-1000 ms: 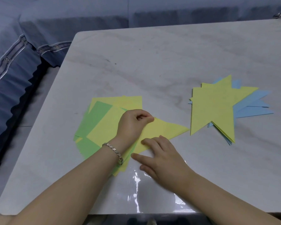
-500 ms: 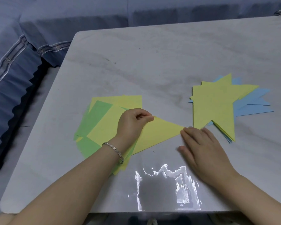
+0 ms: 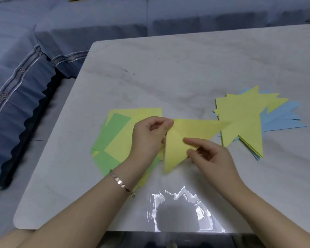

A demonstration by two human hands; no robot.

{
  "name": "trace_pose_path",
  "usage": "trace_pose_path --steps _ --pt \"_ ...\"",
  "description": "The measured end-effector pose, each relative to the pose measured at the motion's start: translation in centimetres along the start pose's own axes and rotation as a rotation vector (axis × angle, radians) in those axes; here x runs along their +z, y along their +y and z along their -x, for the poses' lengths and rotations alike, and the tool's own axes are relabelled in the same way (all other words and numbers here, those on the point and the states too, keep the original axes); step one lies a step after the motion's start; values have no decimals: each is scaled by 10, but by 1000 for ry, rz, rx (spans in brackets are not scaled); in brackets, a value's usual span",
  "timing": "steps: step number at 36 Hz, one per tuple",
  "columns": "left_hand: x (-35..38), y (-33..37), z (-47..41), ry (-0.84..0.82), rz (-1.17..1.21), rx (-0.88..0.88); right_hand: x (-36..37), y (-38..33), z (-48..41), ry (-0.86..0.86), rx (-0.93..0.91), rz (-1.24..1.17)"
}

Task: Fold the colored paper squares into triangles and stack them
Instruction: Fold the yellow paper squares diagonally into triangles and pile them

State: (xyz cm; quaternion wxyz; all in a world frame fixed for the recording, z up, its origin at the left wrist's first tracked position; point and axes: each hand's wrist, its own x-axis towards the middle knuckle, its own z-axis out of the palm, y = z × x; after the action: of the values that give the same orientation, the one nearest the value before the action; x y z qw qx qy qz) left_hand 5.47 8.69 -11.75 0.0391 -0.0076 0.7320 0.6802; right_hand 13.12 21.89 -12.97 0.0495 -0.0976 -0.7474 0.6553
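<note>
**Yellow triangle** point(image 3: 195, 129): one folded sheet, near the middle of the worktop point(image 3: 168, 74), between the two paper heaps. Its long edge runs left to right along the top. One tip points down toward the near edge. The right tip reaches over the left edge of the stack of triangles. Cannot tell whether it rests flat or is raised.

**Left hand** point(image 3: 149, 138): fingers point(image 3: 166, 122) curled, pinching the triangle's left corner. A bracelet point(image 3: 121, 183) sits on the wrist. The hand overlaps the pile of squares.

**Right hand** point(image 3: 211, 158): index finger laid on the triangle's upper face, thumb at its lower right edge, the sheet pinched between them.

**Pile of squares** point(image 3: 118, 138): green and yellow, unfolded, loosely fanned. Just left of the triangle, set in from the worktop's left edge.

**Stack of triangles** point(image 3: 240, 119): yellow on top, blue beneath, tips splayed rightward. Right of centre.

**Worktop**: pale marbled surface with rounded left corners. A broad band of bare surface runs behind both heaps to the far edge. A narrower bare strip along the near edge carries a glare patch point(image 3: 177, 203).

**Sofa** point(image 3: 25, 77): blue upholstery beyond the left and far edges.
</note>
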Motion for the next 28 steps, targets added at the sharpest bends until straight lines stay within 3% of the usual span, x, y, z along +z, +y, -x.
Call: trace_pose_path --steps 3,8,11,18,24,28 --pt "-18 -5 4 -15 -125 16 -17 4 -15 125 48 9" --pt "-58 -28 13 -102 -901 -27 -56 9 -43 366 97 61" --pt "-65 -39 20 -220 -1135 -102 -62 14 -48 389 192 112" --pt "-67 -42 25 -165 -1068 40 -19 13 -18 45 91 292" --pt "-77 -40 16 19 -1136 -156 13 18 -4 -180 30 440" --pt "-85 -32 4 12 -1101 -243 22 22 -5 -238 -33 504"
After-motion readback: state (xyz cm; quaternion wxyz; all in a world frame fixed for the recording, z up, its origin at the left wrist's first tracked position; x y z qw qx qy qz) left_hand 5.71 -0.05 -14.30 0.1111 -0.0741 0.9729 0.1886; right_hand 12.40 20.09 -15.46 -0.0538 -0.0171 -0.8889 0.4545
